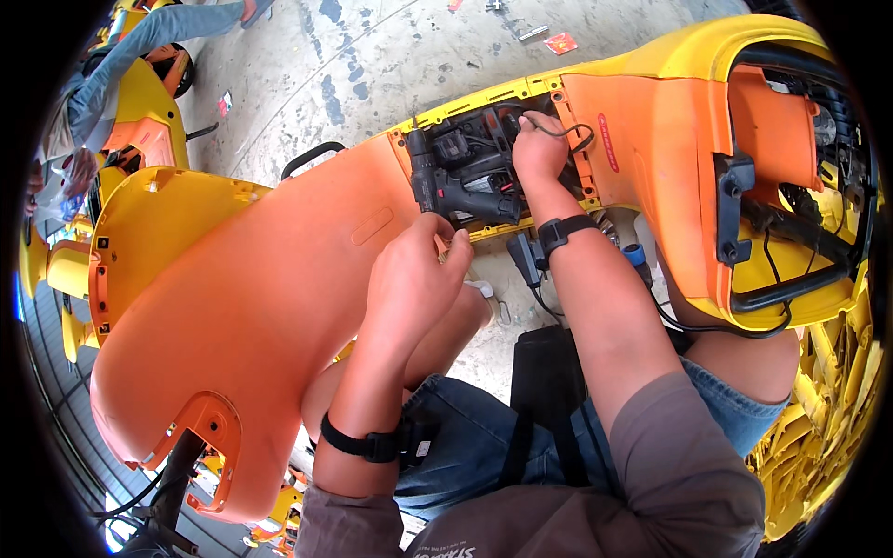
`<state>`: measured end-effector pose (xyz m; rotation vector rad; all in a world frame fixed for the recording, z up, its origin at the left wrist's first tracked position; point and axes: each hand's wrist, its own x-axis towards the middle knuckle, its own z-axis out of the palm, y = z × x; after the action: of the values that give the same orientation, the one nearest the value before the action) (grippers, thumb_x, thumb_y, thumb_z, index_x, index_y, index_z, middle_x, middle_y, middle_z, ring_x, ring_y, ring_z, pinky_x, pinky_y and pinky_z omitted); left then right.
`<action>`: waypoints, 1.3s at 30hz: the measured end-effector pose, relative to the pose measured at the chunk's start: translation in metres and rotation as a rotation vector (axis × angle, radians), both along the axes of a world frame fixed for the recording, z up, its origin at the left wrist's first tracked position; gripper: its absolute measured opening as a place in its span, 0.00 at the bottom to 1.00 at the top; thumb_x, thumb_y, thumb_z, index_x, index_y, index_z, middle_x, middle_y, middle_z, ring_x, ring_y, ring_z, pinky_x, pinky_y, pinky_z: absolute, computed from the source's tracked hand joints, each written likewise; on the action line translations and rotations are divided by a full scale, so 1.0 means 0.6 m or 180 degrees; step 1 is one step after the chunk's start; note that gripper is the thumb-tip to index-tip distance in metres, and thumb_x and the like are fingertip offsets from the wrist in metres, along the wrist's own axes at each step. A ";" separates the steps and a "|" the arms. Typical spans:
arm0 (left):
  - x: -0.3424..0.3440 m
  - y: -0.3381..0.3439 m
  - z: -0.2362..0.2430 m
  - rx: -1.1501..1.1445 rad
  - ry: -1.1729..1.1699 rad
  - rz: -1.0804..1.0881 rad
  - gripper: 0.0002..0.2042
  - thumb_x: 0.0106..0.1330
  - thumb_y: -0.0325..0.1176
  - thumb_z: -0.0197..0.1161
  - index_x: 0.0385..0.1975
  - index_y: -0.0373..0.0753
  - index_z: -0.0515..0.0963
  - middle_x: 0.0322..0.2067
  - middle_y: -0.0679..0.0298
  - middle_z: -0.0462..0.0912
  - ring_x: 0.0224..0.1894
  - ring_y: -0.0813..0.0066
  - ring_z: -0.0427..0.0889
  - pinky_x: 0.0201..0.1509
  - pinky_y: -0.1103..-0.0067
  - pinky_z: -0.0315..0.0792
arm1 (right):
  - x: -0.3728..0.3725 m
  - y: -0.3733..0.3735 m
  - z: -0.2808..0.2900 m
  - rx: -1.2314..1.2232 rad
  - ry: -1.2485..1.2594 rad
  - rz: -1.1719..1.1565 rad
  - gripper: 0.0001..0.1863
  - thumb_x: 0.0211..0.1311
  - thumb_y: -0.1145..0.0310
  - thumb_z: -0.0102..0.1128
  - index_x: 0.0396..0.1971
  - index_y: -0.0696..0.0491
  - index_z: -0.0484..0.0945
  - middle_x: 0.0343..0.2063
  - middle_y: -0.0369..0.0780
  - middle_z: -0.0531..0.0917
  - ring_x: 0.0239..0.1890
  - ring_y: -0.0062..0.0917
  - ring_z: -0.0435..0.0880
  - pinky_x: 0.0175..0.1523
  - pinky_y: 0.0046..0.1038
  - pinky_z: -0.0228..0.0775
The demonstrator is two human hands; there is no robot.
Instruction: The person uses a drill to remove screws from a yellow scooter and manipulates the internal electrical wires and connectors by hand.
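An orange and yellow scooter body [279,251] lies across in front of me, with an open bay in its middle. A black cordless drill [474,202] rests over the bay's left side, its bit toward the far edge. My left hand [419,274] is by the drill's near side, thumb and fingers closed together; what they pinch, if anything, is hidden. My right hand [541,152] reaches into the bay's right side with curled fingers. A thin dark cable [579,130] loops out from those fingers. Black parts and wiring [474,139] fill the bay.
A black device [527,258] with a lead hangs below the bay's near edge. At right, the scooter's opened end has a black rail [791,290]. Yellow panels [819,409] are stacked at lower right. Another person's leg [153,37] and more yellow scooters [153,116] are at upper left.
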<state>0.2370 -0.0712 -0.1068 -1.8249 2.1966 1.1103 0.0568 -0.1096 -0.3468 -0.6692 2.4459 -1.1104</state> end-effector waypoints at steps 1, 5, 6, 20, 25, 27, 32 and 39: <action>0.000 0.000 -0.001 0.0013 -0.0005 -0.0001 0.15 0.70 0.42 0.65 0.38 0.33 0.81 0.20 0.59 0.77 0.24 0.68 0.78 0.32 0.70 0.72 | -0.001 -0.003 0.001 -0.0055 -0.0052 -0.0020 0.08 0.64 0.67 0.66 0.40 0.51 0.88 0.43 0.43 0.86 0.46 0.42 0.85 0.50 0.40 0.78; 0.000 0.001 -0.003 0.0030 -0.0050 -0.0047 0.15 0.70 0.42 0.65 0.39 0.33 0.81 0.20 0.60 0.77 0.24 0.68 0.77 0.31 0.70 0.72 | -0.005 -0.007 0.007 0.0071 -0.0390 -0.0125 0.09 0.65 0.67 0.65 0.41 0.49 0.89 0.43 0.43 0.88 0.46 0.40 0.87 0.52 0.37 0.78; -0.001 0.001 -0.003 0.0034 -0.0044 -0.0046 0.15 0.70 0.42 0.65 0.39 0.33 0.81 0.20 0.59 0.77 0.23 0.68 0.78 0.31 0.70 0.72 | -0.005 -0.006 0.008 0.0118 -0.0450 -0.0142 0.09 0.65 0.67 0.65 0.41 0.49 0.89 0.43 0.43 0.89 0.46 0.39 0.88 0.52 0.36 0.78; -0.001 -0.001 -0.010 0.0079 -0.0040 -0.0061 0.15 0.72 0.41 0.63 0.40 0.33 0.82 0.21 0.57 0.80 0.25 0.64 0.80 0.32 0.68 0.73 | -0.021 -0.012 0.018 0.0829 -0.0353 0.0428 0.14 0.64 0.69 0.58 0.46 0.43 0.88 0.41 0.45 0.90 0.45 0.42 0.88 0.49 0.41 0.80; -0.001 0.001 -0.009 0.0103 -0.0034 -0.0032 0.14 0.72 0.40 0.62 0.40 0.33 0.82 0.23 0.56 0.82 0.27 0.60 0.83 0.35 0.67 0.74 | -0.015 -0.012 0.014 0.1007 -0.0223 0.0660 0.16 0.65 0.68 0.55 0.48 0.42 0.87 0.43 0.46 0.89 0.48 0.42 0.88 0.51 0.41 0.80; -0.001 0.002 -0.009 0.0109 -0.0032 -0.0022 0.14 0.72 0.40 0.62 0.41 0.33 0.82 0.24 0.55 0.83 0.28 0.58 0.83 0.36 0.66 0.75 | -0.016 -0.014 0.012 0.0956 -0.0235 0.0711 0.16 0.65 0.67 0.54 0.48 0.41 0.87 0.44 0.47 0.89 0.50 0.43 0.87 0.52 0.41 0.80; -0.001 0.001 -0.006 0.0122 -0.0063 -0.0009 0.14 0.72 0.40 0.62 0.42 0.33 0.82 0.26 0.53 0.84 0.30 0.54 0.84 0.37 0.65 0.76 | -0.020 -0.028 0.007 0.0966 -0.0332 0.0679 0.16 0.65 0.66 0.51 0.45 0.44 0.88 0.43 0.48 0.89 0.49 0.45 0.87 0.54 0.42 0.78; -0.005 0.001 0.003 0.0173 -0.0091 0.0042 0.14 0.72 0.39 0.61 0.42 0.33 0.82 0.27 0.52 0.84 0.31 0.53 0.85 0.38 0.64 0.76 | -0.015 -0.040 0.004 0.1008 -0.0440 0.0727 0.16 0.62 0.68 0.51 0.44 0.45 0.87 0.45 0.48 0.88 0.51 0.45 0.87 0.56 0.41 0.77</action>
<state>0.2339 -0.0705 -0.1049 -1.8242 2.1204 1.1276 0.0475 -0.1336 -0.3442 -0.7209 2.2882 -0.6418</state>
